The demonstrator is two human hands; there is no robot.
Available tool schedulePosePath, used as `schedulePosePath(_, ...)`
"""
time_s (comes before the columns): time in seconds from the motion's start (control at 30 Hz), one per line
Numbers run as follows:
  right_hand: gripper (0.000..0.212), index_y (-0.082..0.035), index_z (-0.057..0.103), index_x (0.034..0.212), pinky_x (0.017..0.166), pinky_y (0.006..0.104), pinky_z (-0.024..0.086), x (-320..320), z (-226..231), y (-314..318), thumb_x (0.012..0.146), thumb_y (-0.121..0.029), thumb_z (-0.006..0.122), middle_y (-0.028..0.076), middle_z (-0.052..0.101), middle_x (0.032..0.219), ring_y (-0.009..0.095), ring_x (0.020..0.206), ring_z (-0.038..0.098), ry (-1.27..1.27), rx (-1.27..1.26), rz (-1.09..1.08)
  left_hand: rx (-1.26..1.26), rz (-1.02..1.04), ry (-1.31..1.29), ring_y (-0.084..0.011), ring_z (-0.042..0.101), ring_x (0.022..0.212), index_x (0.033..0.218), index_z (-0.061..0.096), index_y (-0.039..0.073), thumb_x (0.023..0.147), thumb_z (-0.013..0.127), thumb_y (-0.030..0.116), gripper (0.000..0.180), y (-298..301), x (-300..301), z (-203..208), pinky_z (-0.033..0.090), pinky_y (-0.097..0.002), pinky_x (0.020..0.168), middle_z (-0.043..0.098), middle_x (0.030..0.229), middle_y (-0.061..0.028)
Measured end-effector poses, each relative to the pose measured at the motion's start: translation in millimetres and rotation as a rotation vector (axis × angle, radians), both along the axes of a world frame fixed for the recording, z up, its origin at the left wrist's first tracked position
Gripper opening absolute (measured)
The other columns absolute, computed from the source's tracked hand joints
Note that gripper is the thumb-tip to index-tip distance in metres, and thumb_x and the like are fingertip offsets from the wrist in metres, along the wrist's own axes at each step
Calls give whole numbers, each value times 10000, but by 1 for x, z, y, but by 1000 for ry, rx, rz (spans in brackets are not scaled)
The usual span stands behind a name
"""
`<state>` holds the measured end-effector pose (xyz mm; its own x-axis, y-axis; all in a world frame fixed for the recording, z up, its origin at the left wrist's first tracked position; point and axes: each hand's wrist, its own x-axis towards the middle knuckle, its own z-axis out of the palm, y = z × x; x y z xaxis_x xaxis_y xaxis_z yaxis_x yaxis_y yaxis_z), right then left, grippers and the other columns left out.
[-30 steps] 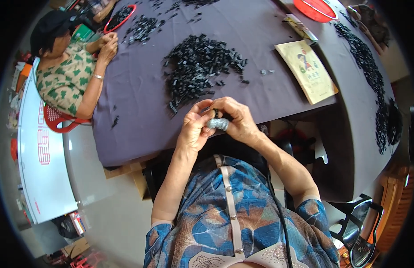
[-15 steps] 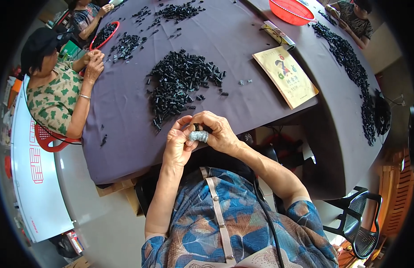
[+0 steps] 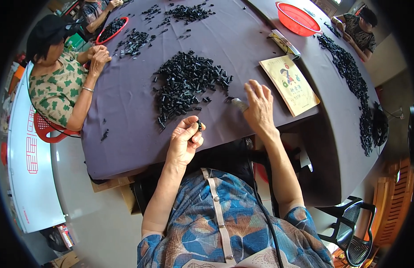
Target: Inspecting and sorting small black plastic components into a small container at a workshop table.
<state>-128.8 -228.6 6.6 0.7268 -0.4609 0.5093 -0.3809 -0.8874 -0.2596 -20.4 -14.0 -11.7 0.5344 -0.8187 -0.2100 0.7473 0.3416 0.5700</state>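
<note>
My left hand is closed near the table's front edge, pinching a small black plastic part between thumb and fingers. Reaching over the cloth to the right, my right hand has its fingers stretched out and apart. A grey-white wrapping covers its thumb; something dark shows at the thumb's tip, and I cannot tell whether it is held. Just left of that hand lies a heap of small black plastic parts. Small silvery bits seen earlier on the cloth are now hidden around my right fingers.
A yellow booklet lies right of my right hand, beside a rolled item. A red basket stands farther back. More black parts cover the right table. A co-worker sits at the left, near another red basket.
My right hand has left the black part and moved right and away over the cloth, its fingers spreading. My left hand keeps the part. The view has shifted slightly.
</note>
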Motion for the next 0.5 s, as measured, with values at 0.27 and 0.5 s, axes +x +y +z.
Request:
schedulePosePath(0.27,547,-19,547,1216,1020,470,284,3,-16,-5,833,-402,620,81,464,1321,352,1231,376,113,-10,80,-26,-23,-12,-71,473,571,1073,588,61,915,570,76,160,0,0,-5,361,-204,505,630,890,-112)
schedulePosePath(0.5,470,-7,506,1276,1105,473,185,-3,-9,6,869,-235,566,78,464,1350,274,1333,331,162,48,243,-29,-26,-18,-69,473,568,1071,589,62,913,574,75,159,0,0,-4,362,-204,506,629,887,-107)
